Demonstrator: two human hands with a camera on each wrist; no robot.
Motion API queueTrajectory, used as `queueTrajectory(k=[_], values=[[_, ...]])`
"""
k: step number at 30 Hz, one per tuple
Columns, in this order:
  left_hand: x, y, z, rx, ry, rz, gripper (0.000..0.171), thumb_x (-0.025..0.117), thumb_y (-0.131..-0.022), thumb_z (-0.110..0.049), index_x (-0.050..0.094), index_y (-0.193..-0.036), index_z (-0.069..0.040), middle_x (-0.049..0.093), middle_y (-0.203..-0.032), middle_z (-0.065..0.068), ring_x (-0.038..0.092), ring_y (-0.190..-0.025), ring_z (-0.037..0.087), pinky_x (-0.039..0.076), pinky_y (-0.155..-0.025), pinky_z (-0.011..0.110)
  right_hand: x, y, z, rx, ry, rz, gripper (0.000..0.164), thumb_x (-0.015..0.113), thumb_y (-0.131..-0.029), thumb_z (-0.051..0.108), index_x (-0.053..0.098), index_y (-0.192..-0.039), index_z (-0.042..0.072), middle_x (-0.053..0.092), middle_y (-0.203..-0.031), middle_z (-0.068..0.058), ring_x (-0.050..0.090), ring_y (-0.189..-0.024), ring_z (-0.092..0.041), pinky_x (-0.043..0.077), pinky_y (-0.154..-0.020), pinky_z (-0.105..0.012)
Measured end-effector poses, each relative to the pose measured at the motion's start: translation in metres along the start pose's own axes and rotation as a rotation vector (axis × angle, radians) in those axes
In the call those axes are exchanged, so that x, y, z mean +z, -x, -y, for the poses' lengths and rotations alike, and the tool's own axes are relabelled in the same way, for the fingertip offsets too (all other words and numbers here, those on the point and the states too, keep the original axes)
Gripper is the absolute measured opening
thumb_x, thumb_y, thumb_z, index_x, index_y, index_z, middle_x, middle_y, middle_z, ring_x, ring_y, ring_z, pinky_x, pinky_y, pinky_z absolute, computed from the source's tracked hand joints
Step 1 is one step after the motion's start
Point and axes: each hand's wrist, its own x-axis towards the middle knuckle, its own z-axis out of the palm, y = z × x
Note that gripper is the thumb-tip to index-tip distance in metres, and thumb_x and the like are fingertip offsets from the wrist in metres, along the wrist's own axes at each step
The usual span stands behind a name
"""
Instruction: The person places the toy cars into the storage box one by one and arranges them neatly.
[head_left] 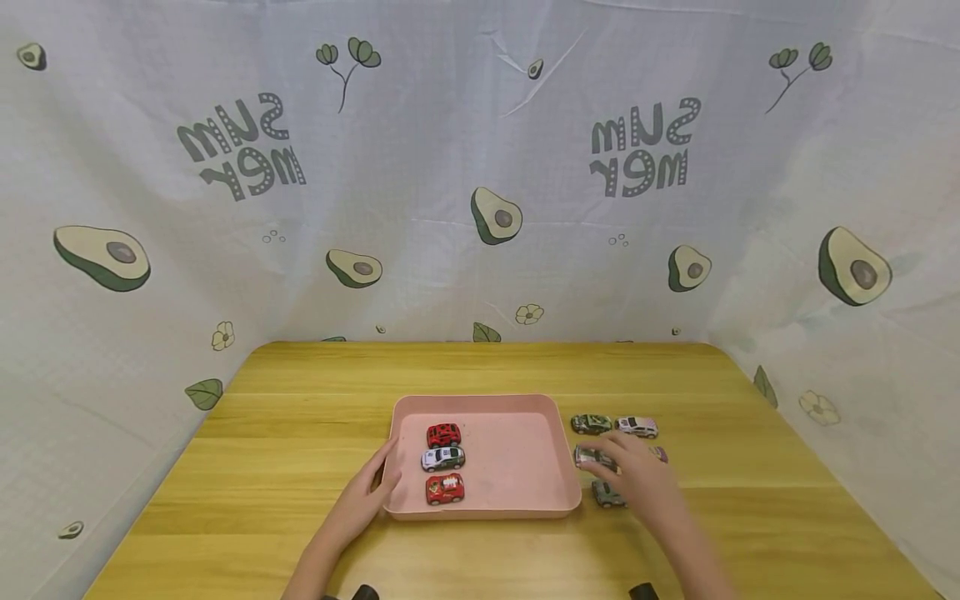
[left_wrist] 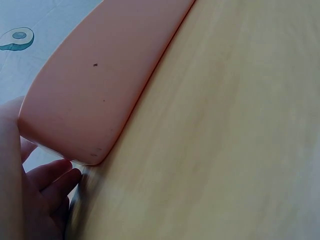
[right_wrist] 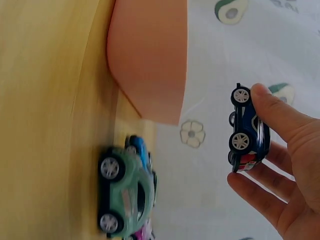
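Note:
My left hand (head_left: 363, 498) holds the left wall of a pink tray (head_left: 517, 510), thumb over the rim and fingers outside. In the left wrist view its fingers curl by the tray's corner. Inside the tray, toward its left, a red-and-black toy car (head_left: 444, 434), a white toy car (head_left: 442, 457) and a red toy car (head_left: 446, 489) form a column. Right of the tray, my right hand (head_left: 637, 471) pinches a dark blue toy car (right_wrist: 245, 125) between thumb and fingers. The right wrist view shows this car raised off the table, wheels facing left in that picture.
Around my right hand stand a dark green toy car (head_left: 591, 423), a white-and-pink toy car (head_left: 637, 427) and a light green toy car (right_wrist: 125, 195). A purplish toy car (head_left: 660, 454) is partly hidden behind the hand. A printed cloth (head_left: 435, 167) hangs behind the wooden table (head_left: 300, 433).

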Motion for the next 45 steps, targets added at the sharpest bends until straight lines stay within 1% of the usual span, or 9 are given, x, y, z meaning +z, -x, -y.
queueTrajectory(k=[6, 13, 19, 22, 28, 30, 36, 41, 45], values=[[0.000, 0.000, 0.000, -0.003, 0.012, -0.001, 0.055, 0.051, -0.091, -0.037, 0.032, -0.142, -0.024, 0.030, -0.148, 0.011, 0.023, -0.137, 0.033, 0.020, -0.112, 0.051, 0.012, -0.010, 0.013, -0.174, 0.028, -0.136, 0.025, 0.076, -0.068, 0.023, 0.069, -0.091, 0.020, 0.061, -0.087, 0.006, 0.057, -0.076, -0.011, 0.048, -0.056, -0.017], [-0.001, 0.002, -0.002, -0.016, 0.028, 0.003, 0.055, 0.052, -0.090, -0.039, 0.034, -0.141, -0.027, 0.029, -0.148, 0.010, 0.023, -0.138, 0.031, 0.019, -0.113, 0.048, 0.029, -0.018, 0.028, -0.208, -0.032, -0.113, 0.023, 0.076, -0.068, 0.024, 0.068, -0.089, 0.023, 0.062, -0.088, 0.006, 0.056, -0.076, -0.010, 0.048, -0.055, -0.016], [-0.001, 0.002, -0.002, -0.012, 0.025, 0.000, 0.055, 0.052, -0.090, -0.039, 0.034, -0.140, -0.026, 0.030, -0.148, 0.010, 0.023, -0.138, 0.030, 0.020, -0.113, 0.047, 0.045, -0.023, 0.044, -0.302, -0.025, -0.136, 0.021, 0.075, -0.067, 0.028, 0.069, -0.087, 0.023, 0.061, -0.085, 0.007, 0.055, -0.070, -0.007, 0.042, -0.050, -0.010], [0.000, 0.002, -0.001, -0.006, 0.020, -0.003, 0.055, 0.052, -0.091, -0.038, 0.034, -0.141, -0.026, 0.030, -0.148, 0.010, 0.024, -0.137, 0.030, 0.021, -0.113, 0.047, 0.053, -0.025, 0.051, -0.311, -0.026, -0.090, 0.020, 0.073, -0.069, 0.031, 0.069, -0.088, 0.024, 0.061, -0.085, 0.008, 0.056, -0.073, -0.007, 0.045, -0.053, -0.012], [0.001, 0.001, 0.000, 0.001, 0.013, -0.004, 0.055, 0.052, -0.091, -0.036, 0.033, -0.141, -0.024, 0.030, -0.148, 0.011, 0.025, -0.137, 0.030, 0.021, -0.113, 0.046, 0.068, -0.027, 0.063, -0.306, -0.034, 0.033, 0.020, 0.070, -0.072, 0.034, 0.069, -0.089, 0.024, 0.061, -0.085, 0.010, 0.057, -0.082, -0.007, 0.051, -0.074, -0.022], [0.001, 0.001, 0.000, -0.003, 0.012, -0.003, 0.055, 0.052, -0.091, -0.037, 0.033, -0.141, -0.024, 0.030, -0.148, 0.011, 0.024, -0.137, 0.031, 0.021, -0.113, 0.046, 0.072, -0.027, 0.067, -0.308, -0.037, 0.079, 0.019, 0.069, -0.073, 0.034, 0.069, -0.089, 0.025, 0.061, -0.086, 0.011, 0.057, -0.082, -0.007, 0.051, -0.076, -0.023], [0.001, 0.001, -0.001, -0.005, 0.011, -0.007, 0.055, 0.051, -0.091, -0.037, 0.033, -0.141, -0.025, 0.030, -0.148, 0.011, 0.025, -0.137, 0.030, 0.021, -0.113, 0.046, 0.076, -0.029, 0.074, -0.241, -0.073, 0.252, 0.018, 0.066, -0.077, 0.038, 0.068, -0.092, 0.028, 0.061, -0.091, 0.014, 0.056, -0.086, -0.007, 0.050, -0.070, -0.025], [0.001, 0.001, 0.000, 0.000, 0.016, -0.008, 0.055, 0.052, -0.091, -0.036, 0.033, -0.141, -0.024, 0.031, -0.148, 0.011, 0.025, -0.137, 0.030, 0.021, -0.113, 0.046, 0.079, -0.031, 0.075, -0.220, -0.076, 0.306, 0.017, 0.066, -0.077, 0.039, 0.067, -0.091, 0.030, 0.061, -0.094, 0.013, 0.057, -0.087, -0.008, 0.048, -0.060, -0.025], [0.000, 0.000, -0.001, 0.012, 0.020, -0.014, 0.055, 0.053, -0.091, -0.034, 0.034, -0.141, -0.022, 0.031, -0.147, 0.012, 0.026, -0.137, 0.030, 0.022, -0.112, 0.046, 0.081, -0.035, 0.075, -0.219, -0.094, 0.338, 0.016, 0.066, -0.078, 0.037, 0.067, -0.092, 0.029, 0.061, -0.094, 0.012, 0.057, -0.086, -0.007, 0.047, -0.059, -0.022]])
